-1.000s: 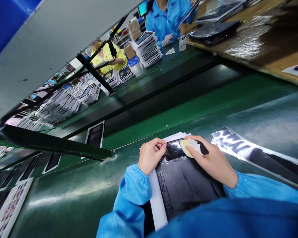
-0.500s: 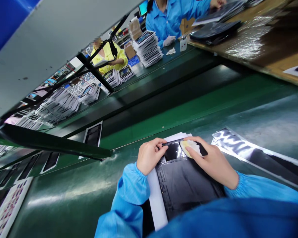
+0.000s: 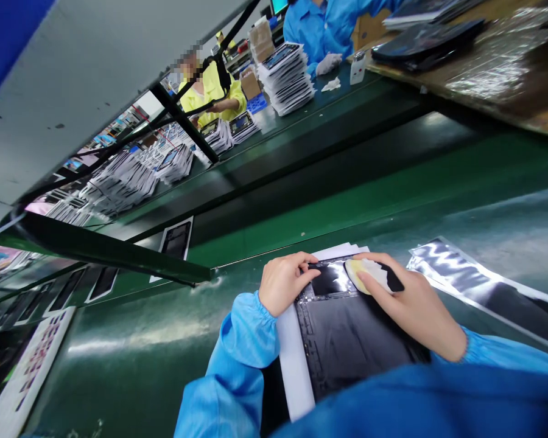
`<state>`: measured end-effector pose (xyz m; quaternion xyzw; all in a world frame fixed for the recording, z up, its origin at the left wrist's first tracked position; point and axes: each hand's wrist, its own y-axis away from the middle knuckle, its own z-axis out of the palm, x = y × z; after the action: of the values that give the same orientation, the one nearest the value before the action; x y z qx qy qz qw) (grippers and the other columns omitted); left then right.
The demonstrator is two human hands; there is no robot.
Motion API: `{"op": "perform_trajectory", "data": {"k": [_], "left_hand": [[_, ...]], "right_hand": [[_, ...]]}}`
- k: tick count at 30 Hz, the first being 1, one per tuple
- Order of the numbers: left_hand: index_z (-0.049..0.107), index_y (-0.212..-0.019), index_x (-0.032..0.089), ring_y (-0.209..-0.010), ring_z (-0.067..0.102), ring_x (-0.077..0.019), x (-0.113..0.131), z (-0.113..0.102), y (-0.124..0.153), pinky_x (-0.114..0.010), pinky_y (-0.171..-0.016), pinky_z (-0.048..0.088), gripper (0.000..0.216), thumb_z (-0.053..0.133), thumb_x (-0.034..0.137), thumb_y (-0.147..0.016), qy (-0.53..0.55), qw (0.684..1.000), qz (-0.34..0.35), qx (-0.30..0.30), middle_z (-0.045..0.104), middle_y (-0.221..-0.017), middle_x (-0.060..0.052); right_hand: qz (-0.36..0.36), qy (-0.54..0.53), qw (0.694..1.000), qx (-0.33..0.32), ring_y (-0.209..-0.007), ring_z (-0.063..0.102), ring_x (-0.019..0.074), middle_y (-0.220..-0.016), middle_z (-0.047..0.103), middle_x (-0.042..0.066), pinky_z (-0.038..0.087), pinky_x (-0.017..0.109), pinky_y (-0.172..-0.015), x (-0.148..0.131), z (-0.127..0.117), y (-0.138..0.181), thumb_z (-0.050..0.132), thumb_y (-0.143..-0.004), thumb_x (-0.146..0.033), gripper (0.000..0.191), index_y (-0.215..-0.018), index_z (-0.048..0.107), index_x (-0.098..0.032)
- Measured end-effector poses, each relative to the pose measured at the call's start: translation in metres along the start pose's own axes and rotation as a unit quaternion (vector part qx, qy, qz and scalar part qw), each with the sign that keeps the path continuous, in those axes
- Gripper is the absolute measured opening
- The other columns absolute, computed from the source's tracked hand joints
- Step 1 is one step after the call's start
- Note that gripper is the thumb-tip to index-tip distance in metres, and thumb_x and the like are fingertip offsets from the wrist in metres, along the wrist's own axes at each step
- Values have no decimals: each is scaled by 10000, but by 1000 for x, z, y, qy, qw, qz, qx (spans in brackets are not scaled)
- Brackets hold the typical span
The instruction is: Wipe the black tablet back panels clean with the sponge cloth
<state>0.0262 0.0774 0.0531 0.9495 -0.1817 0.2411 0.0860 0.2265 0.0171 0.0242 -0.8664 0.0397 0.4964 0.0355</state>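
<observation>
Factory line, long green belt (image 3: pixel 132 365) running past the wearer. More green benches behind, under a grey overhead shelf (image 3: pixel 73 91) with black struts.

The dark panel (image 3: pixel 347 340) lies flat on the belt right in front of the wearer, on a white sheet (image 3: pixel 295 359) that shows along its left side and top. The near end is hidden under the blue sleeves.

Left hand (image 3: pixel 285 283): at the panel's far left corner, fingers curled, tips resting on the top edge. Cannot tell whether anything is nipped between thumb and forefinger.

Right hand (image 3: pixel 406 304): fingers straight and close together, laid flat on a yellow-white pad (image 3: pixel 368 274), pressing it onto the far end of the panel. Not closed around it.

Just right of the panel, a shiny foil bag (image 3: pixel 461 274) lies flat on the belt. Further up the belt to the left is another panel (image 3: pixel 176 240) on white backing, well apart. A printed card (image 3: pixel 31 365) lies at the lower left edge.

On the back bench are tall stacks of panels (image 3: pixel 287 76), a small white bottle (image 3: pixel 357 66) and a crumpled wipe (image 3: pixel 331 84). A co-worker in yellow (image 3: pixel 210 91) and one in blue (image 3: pixel 329 24) are working there, the latter's gloved hand (image 3: pixel 329 62) resting beside the nearest stack.
</observation>
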Motion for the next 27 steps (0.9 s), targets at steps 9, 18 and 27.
{"op": "perform_trajectory", "data": {"k": [9, 18, 27], "left_hand": [[686, -977, 284, -649, 573, -85, -3, 4, 3, -201, -657, 436, 155, 618, 312, -840, -6, 1000, 11, 4, 664, -761, 72], [584, -1149, 254, -817, 582, -147, 8, 4, 10, -215, -639, 448, 290, 561, 389, -893, -195, 978, 73, -1, 645, -859, 3], [567, -1230, 250, -1108, 546, -161, -14, -2, 37, -274, -869, 475, 335, 357, 191, -976, -313, 905, 288, -13, 627, -1237, -8]], "right_hand": [[-2, 2, 1000, 7, -419, 551, 140, -927, 753, 35, 448, 293, -443, 3, 2, -1, 474, -844, -448, 279, -1023, 576, -259], [2, 2, 1000, 8, -451, 590, 162, -904, 757, 37, 479, 303, -483, 2, 2, -1, 481, -839, -449, 275, -1019, 574, -263], [4, 10, 1000, 4, -406, 548, 161, -802, 753, 42, 453, 314, -490, 1, 2, 0, 467, -837, -459, 312, -1034, 575, -242]]}}
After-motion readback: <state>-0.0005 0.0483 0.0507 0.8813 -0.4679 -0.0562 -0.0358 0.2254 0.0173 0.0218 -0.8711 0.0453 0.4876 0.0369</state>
